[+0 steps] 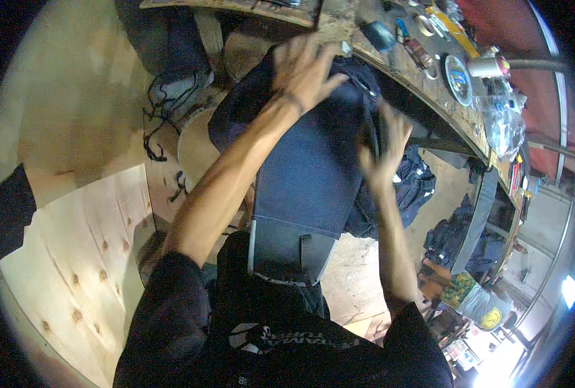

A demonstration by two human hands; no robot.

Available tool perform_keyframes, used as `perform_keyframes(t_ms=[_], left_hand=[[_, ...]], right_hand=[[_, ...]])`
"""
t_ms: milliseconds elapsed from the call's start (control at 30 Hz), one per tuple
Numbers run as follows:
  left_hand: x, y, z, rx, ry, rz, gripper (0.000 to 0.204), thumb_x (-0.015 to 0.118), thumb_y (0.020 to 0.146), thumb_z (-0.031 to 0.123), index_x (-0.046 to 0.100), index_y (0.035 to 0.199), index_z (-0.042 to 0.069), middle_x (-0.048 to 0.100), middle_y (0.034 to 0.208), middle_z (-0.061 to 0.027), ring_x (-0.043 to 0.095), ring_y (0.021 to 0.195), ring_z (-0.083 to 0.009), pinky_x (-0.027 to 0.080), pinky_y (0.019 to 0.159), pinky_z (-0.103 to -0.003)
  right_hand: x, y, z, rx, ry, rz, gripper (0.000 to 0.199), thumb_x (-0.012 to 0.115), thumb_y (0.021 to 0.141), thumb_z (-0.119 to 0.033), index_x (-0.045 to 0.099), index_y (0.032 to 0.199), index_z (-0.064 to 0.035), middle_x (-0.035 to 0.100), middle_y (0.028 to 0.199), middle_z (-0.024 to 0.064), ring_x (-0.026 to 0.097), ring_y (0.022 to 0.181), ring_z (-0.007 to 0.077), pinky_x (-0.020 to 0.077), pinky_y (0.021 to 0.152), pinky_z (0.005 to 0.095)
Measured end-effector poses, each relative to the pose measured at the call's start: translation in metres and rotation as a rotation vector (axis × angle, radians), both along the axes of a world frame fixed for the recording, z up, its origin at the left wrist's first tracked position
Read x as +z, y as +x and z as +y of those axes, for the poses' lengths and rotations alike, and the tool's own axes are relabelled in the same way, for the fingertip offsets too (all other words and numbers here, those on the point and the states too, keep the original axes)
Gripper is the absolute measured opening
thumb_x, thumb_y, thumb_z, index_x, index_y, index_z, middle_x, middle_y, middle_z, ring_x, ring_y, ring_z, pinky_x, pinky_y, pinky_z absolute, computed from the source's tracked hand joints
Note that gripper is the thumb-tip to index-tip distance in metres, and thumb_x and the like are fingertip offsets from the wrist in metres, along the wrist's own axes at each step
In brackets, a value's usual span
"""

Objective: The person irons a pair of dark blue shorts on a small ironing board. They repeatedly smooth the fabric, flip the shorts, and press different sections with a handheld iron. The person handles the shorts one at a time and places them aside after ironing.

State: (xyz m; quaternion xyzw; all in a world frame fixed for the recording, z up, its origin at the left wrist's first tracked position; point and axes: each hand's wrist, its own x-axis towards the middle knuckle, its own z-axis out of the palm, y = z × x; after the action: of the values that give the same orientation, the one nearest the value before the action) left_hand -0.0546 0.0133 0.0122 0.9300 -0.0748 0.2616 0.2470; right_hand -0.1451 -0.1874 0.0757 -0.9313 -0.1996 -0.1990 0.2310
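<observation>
A large dark blue fabric piece (310,155) lies stretched out lengthwise in front of me; I cannot tell what it is. Its near end has a blackish panel (284,255) with a narrow dark strip on it. My left hand (303,71) rests on the far end of the fabric, fingers spread and pointing away. At the fabric's right edge is my right hand (386,142), smeared by motion. Whether its fingers grip the edge does not show.
A wooden workbench (430,97) runs along the far right, bearing a tape roll (424,24), a blue-rimmed bowl (457,79), a thread spool (489,67) and clear plastic bags (501,123). Dark bundled cloth (413,184) lies right of me. Plywood (87,258) stands left, near black cords (161,119).
</observation>
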Motion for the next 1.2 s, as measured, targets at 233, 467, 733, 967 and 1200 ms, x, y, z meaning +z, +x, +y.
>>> perform_keyframes(t_ms=[233, 467, 733, 967, 1200], left_hand=[[-0.078, -0.182, 0.026, 0.085, -0.634, 0.421, 0.079, 0.044, 0.113, 0.058, 0.035, 0.162, -0.003, 0.054, 0.154, -0.0346, 0.055, 0.137, -0.0550, 0.044, 0.117, -0.054], [-0.179, -0.513, 0.030, 0.041, -0.441, 1.003, 0.067, 0.037, 0.116, 0.047, 0.036, 0.168, 0.005, 0.034, 0.174, -0.0213, 0.026, 0.163, -0.0347, 0.019, 0.134, -0.044], [-0.071, -0.369, 0.071, 0.071, -0.561, 0.539, 0.069, 0.070, 0.102, 0.035, 0.046, 0.158, 0.002, 0.050, 0.162, -0.0235, 0.045, 0.152, -0.0394, 0.040, 0.123, -0.053], [0.011, -0.227, -0.045, 0.353, -0.147, 0.750, 0.151, 0.090, 0.074, 0.061, -0.010, 0.173, 0.005, 0.012, 0.173, -0.0395, 0.030, 0.155, -0.0577, 0.035, 0.125, -0.060], [-0.014, -0.054, -0.007, 0.012, 0.078, 0.068, 0.138, 0.081, 0.072, 0.078, 0.017, 0.175, 0.012, 0.009, 0.180, -0.0263, 0.007, 0.167, -0.0464, 0.001, 0.120, -0.086]], right_hand=[[-0.137, -0.035, -0.048, -0.020, 0.061, 0.128, 0.086, 0.066, 0.074, 0.004, 0.054, 0.158, -0.0132, 0.052, 0.159, 0.0221, 0.037, 0.153, 0.0507, 0.0284, 0.130, 0.0592], [-0.043, -0.278, 0.051, 0.109, -0.058, 0.242, 0.073, 0.082, 0.083, -0.011, 0.065, 0.151, -0.0315, 0.031, 0.174, 0.0224, 0.017, 0.164, 0.0498, 0.0076, 0.122, 0.0835], [-0.015, -0.236, 0.075, 0.433, 0.497, 0.405, 0.089, 0.082, 0.075, -0.007, 0.051, 0.158, -0.0087, 0.055, 0.158, 0.0201, 0.041, 0.154, 0.0477, 0.0243, 0.129, 0.0636], [-0.067, -0.166, -0.027, -0.131, 0.091, 0.243, 0.091, 0.078, 0.072, -0.001, 0.053, 0.158, -0.0169, 0.051, 0.151, 0.0232, 0.045, 0.142, 0.0485, 0.0319, 0.125, 0.0612], [-0.061, 0.038, -0.003, -0.024, 0.389, 0.011, 0.074, 0.078, 0.078, 0.000, 0.058, 0.149, -0.0008, 0.059, 0.142, 0.0266, 0.057, 0.136, 0.0421, 0.0432, 0.121, 0.0477]])
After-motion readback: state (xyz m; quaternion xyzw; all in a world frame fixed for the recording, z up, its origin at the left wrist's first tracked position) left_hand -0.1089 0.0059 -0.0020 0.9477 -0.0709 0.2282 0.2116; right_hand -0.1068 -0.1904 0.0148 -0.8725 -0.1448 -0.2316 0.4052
